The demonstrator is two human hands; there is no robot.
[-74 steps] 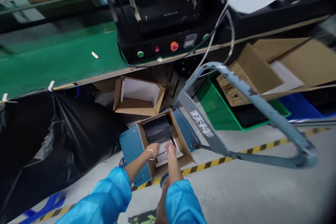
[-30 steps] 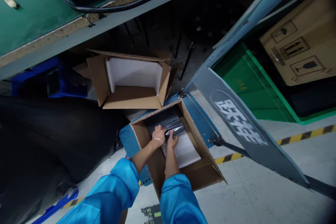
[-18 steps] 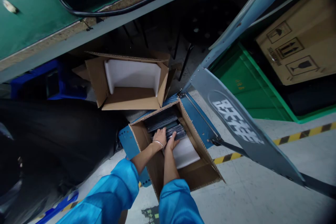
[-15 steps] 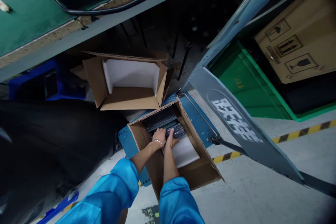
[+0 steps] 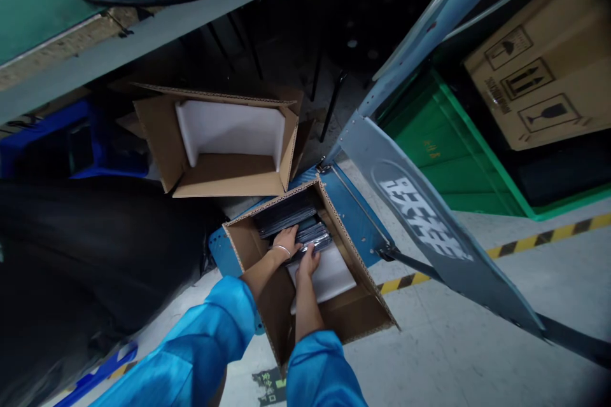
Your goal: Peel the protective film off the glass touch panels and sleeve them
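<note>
An open cardboard box (image 5: 334, 200) stands in front of me with a row of thin dark flat pieces (image 5: 277, 222) in its far part. Nearer, a stack of similar flat pieces in shiny clear film (image 5: 316, 235) sits between my hands. My left hand (image 5: 286, 241), with a bracelet at the wrist, grips the stack's left end, fingers curled over it. Against the near side of that stack, my right hand (image 5: 308, 262) presses with its thumb and fingers; some fingertips are hidden. White foam sheet (image 5: 331, 276) lies beside my right hand inside the box.
The box rests on a blue platform cart (image 5: 356, 213) with a grey folding handle (image 5: 405, 194). Behind stands another open cardboard box (image 5: 229, 187) lined with white foam. A green crate (image 5: 458, 159) holding a carton (image 5: 539, 76) is at right, black sheeting (image 5: 95, 267) at left.
My right hand has shifted slightly down the near side of the stack, and more of the shiny film shows. My left hand stays at the stack's left end. The view has shifted a little.
</note>
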